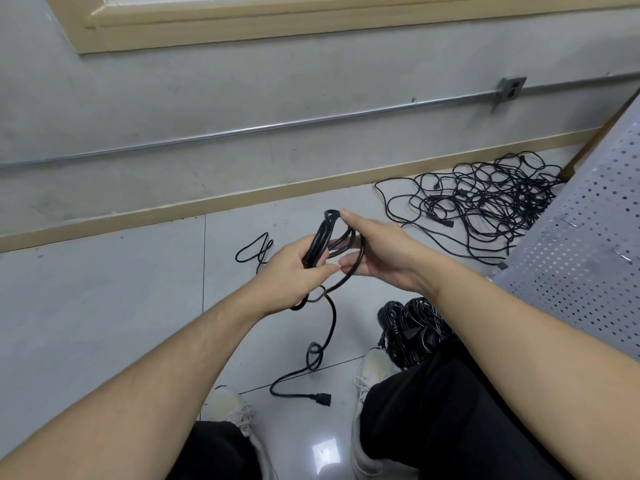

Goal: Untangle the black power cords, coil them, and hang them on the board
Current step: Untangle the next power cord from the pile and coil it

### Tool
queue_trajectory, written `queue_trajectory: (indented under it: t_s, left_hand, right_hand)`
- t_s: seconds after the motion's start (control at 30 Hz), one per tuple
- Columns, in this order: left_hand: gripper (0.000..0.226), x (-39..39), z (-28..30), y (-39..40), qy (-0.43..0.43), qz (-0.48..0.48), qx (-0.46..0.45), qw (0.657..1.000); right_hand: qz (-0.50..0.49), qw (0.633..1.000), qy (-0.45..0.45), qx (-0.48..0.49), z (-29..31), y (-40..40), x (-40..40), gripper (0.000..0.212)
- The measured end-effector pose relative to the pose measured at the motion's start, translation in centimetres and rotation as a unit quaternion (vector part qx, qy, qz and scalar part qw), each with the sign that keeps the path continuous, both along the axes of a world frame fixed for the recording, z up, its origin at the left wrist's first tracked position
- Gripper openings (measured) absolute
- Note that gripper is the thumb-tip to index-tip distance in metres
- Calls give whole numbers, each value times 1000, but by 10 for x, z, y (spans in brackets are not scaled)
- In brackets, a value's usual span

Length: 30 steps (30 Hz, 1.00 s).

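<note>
My left hand (pixel 292 275) grips a bunch of loops of a black power cord (pixel 320 242) above the tiled floor. My right hand (pixel 375 252) lies against the far side of the same loops, fingers fairly straight, with one strand passing across its fingers. The cord's loose tail (pixel 330 327) drops from my left hand, curls on the floor and ends in a plug (pixel 320 398) between my shoes. A tangled pile of black cords (pixel 485 202) lies on the floor by the wall at the right. The perforated grey board (pixel 588 244) leans at the far right.
Several coiled black cords (pixel 412 323) lie in a heap by my right knee. A stray cord loop (pixel 254 249) lies on the floor beyond my left hand. A metal conduit (pixel 277 125) and an outlet box (pixel 509 90) run along the grey wall.
</note>
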<state>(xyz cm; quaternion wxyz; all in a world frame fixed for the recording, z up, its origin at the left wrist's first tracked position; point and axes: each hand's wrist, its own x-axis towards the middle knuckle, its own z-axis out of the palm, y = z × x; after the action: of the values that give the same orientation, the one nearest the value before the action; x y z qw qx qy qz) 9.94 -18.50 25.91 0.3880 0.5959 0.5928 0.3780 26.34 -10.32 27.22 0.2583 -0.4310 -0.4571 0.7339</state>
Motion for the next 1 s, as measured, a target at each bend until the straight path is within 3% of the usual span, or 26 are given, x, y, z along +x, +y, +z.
queue_trajectory:
  t_s: [0.07,0.2,0.3,0.43,0.53,0.67,0.87,1.0]
  left_hand:
    - [35,0,-3,0,4,-15,-16,1000]
    - [38,10,-3,-2,-74,-51,-54,995]
    - [22,15,-3,-1,-130,-35,-55,989]
    - [29,16,-7,2,-131,-21,-37,990]
    - [35,17,-5,-1,-130,-54,-57,988]
    - [32,18,2,-4,-226,-116,-116,960]
    - [19,14,15,-8,-400,-164,-195,880]
    - [10,16,21,-9,-356,-152,-187,903]
  right_hand:
    - [-10,1000,2,-27,0,0,-1,29]
    - [-76,997,11,14,-3,2,-8,23]
    - [-108,992,44,47,3,3,-10,27]
    - [-149,985,22,89,7,2,-18,34]
    - [-161,983,-4,88,7,1,-21,32]
    - [-176,978,-25,109,8,3,-22,42]
    - [-144,986,79,4,6,7,-25,43]
    - [-123,987,98,-17,5,4,-26,46]
